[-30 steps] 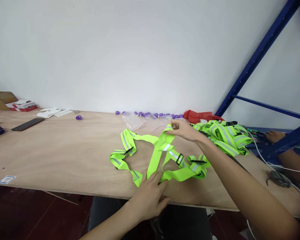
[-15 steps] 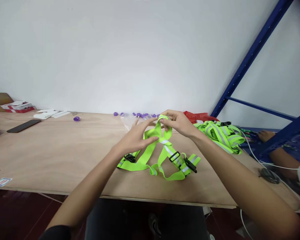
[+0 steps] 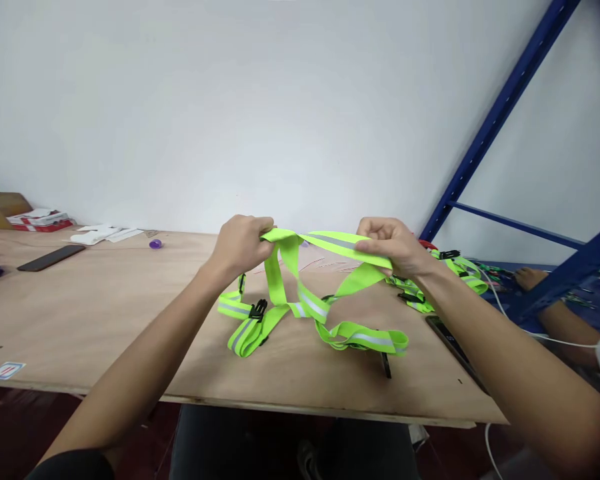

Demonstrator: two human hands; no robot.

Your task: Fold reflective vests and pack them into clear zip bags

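Both my hands hold a neon-green reflective strap harness (image 3: pixel 310 303) above the plywood table (image 3: pixel 105 313). My left hand (image 3: pixel 241 244) is closed on one end of its top band, and my right hand (image 3: pixel 391 245) is closed on the other end, so the band stretches between them. The rest of the harness hangs down, with its black buckles and lower loops resting on the table.
A pile of similar green harnesses (image 3: pixel 450 277) lies behind my right hand. A dark phone (image 3: pixel 50 257), papers (image 3: pixel 105 233) and a purple cap (image 3: pixel 155 244) sit at the far left. Another person's hand (image 3: pixel 530 277) rests at the right by a blue rack (image 3: pixel 500 113).
My left hand left the table edge, took hold of the harness and both hands lifted it. They have pulled apart, stretching the top band.
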